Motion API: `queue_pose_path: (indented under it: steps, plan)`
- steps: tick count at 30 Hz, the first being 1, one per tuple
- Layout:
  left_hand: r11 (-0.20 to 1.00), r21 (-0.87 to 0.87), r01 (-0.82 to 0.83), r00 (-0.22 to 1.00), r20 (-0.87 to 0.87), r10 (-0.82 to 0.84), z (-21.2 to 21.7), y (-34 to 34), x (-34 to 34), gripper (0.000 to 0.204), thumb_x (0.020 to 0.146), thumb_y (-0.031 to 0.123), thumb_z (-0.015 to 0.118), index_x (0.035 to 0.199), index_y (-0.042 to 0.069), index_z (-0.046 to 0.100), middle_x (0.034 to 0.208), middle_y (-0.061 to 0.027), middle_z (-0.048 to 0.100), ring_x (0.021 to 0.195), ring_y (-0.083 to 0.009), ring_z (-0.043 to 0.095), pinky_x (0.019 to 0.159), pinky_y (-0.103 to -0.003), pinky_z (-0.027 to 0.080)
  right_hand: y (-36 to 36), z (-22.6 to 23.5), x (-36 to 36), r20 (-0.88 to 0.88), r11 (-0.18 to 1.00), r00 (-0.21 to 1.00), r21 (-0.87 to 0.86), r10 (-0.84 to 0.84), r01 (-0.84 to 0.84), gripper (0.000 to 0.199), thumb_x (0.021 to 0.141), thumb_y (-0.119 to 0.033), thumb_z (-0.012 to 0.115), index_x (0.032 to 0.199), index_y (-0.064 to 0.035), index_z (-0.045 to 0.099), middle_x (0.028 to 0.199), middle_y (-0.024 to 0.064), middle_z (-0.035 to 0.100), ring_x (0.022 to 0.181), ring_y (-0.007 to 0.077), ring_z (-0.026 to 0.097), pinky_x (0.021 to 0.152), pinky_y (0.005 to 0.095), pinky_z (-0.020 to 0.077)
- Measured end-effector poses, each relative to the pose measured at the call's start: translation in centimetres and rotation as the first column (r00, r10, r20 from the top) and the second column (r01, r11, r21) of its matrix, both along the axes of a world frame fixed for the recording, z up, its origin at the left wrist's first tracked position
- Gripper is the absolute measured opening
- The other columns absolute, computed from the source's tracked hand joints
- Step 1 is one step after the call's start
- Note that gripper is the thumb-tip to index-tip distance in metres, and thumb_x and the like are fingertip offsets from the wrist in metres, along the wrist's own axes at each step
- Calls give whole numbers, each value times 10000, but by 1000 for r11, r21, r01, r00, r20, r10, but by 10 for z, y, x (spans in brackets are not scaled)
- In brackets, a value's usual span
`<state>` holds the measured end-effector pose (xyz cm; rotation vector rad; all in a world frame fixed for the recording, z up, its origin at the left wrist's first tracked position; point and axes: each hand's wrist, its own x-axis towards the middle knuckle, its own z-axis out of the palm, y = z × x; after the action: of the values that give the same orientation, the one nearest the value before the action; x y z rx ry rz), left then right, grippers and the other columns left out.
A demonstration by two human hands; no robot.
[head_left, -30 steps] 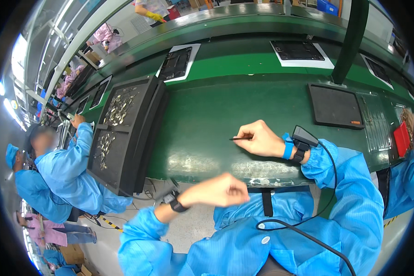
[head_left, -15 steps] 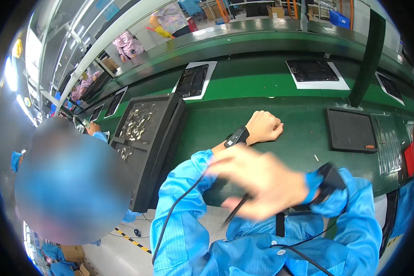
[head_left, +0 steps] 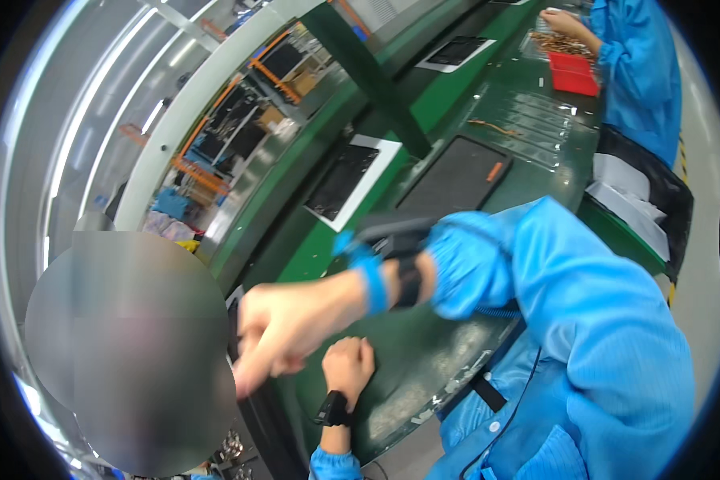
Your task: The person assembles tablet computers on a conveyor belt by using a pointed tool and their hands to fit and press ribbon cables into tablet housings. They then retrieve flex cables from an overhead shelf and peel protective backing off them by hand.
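Two hands in view, both the wearer's. Right hand sweeps across frame at chest height, blurred by motion, forearm in blue sleeve with a blue wrist strap and dark band. Its grip looks loosely curled with one finger sticking out downward; too smeared to say if anything thin sits in it, so cannot tell. Left hand rests on the green worktop, clenched into a fist, knuckles up, black wristband below it; nothing visible inside the fist.

Risks, as a judgement: the right arm passes just above the left fist, so a clip between them is possible. A coiled cord hangs along the torso and could snag on the arm. Dark tray lies well apart up the worktop, no hand near it. Another person's hands work at the far top right, beside a red box.
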<state>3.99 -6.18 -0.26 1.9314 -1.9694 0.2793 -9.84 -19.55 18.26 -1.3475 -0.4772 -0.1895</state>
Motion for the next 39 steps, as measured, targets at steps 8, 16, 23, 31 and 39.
queue_pose_path:
  steps: [8, 16, 23, 31, 39]
  plan:
    - [974, 214, 70, 982, 156, -105, -63, 21, 86, 289, 971, 295, 523, 996, 40, 658, 910, -194, 715, 874, -373, 690, 786, -523, 537, 16, 24, -66, -134, 903, 939, 348, 315, -253, 471, 942, -288, 702, 592, -125, 432, 535, -11, 413, 408, 70, 298, 383, 262, 243]
    - [876, 481, -34, 999, 14, 31, 73, -27, 10, 346, 924, 278, 639, 720, -1, 618, 702, -224, 664, 715, -435, 671, 668, -508, 538, -44, 65, -41, 167, 888, 920, 248, 354, -387, 263, 921, -171, 669, 686, -125, 558, 591, -21, 518, 443, 51, 342, 423, 227, 240]
    - [979, 173, -107, 952, 302, 51, 18, -102, 69, 237, 882, 180, 578, 707, 22, 610, 660, -222, 664, 627, -420, 676, 625, -506, 569, -137, -89, -51, -363, 790, 746, 43, -558, 612, 246, 797, -83, 729, 631, -56, 550, 533, -22, 440, 435, 54, 363, 394, 263, 233]
    - [922, 90, -377, 919, 157, 360, 7, -191, 128, 358, 923, 274, 557, 801, -19, 724, 856, -267, 718, 817, -445, 712, 743, -542, 575, -3, -154, -151, 159, 349, 920, -891, -358, 291, 162, 795, -137, 682, 855, -1, 620, 828, 154, 632, 704, 344, 675, 627, 455, 543]
    - [665, 3, -747, 663, 68, 745, -13, -272, 100, 686, 918, 632, 558, 947, -41, 686, 930, -215, 748, 856, -378, 754, 735, -477, 601, -81, -131, -209, 323, 156, 384, -554, -865, 818, 108, 808, -65, 744, 774, -60, 642, 752, 91, 656, 689, 255, 671, 618, 371, 536]
